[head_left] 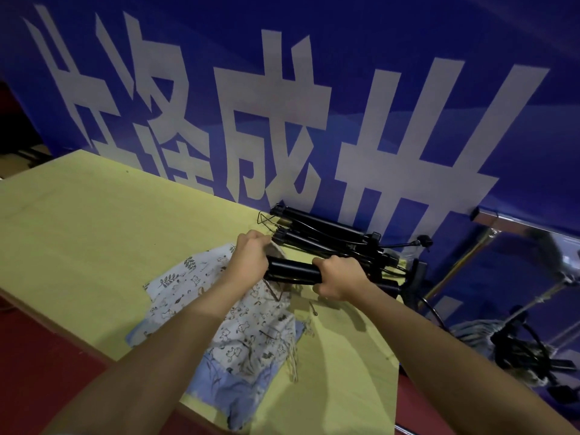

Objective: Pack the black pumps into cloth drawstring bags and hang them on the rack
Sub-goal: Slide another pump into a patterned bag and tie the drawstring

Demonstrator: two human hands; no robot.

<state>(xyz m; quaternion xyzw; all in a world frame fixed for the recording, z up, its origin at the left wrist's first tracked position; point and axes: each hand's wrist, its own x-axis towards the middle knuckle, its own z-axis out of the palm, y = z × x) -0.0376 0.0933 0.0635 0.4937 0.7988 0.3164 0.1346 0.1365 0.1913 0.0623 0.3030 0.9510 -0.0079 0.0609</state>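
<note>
A long black pump (293,271) is held level above the table, its far end pointing into the mouth of a patterned cloth drawstring bag (276,251). My right hand (337,279) grips the pump's near end. My left hand (251,255) pinches the rim of that bag and holds it open. Several flat cloth bags (251,328) with leaf and animal prints lie stacked under my forearms, their cords trailing at the right. More black pumps (326,238) lie piled behind, against the banner.
A yellow-green table (94,233) runs from left to front. A blue banner (282,89) with large white characters stands right behind it. A shiny metal frame (489,243) and black gear (530,350) sit at the right. Dark red floor (40,356) borders the front edge.
</note>
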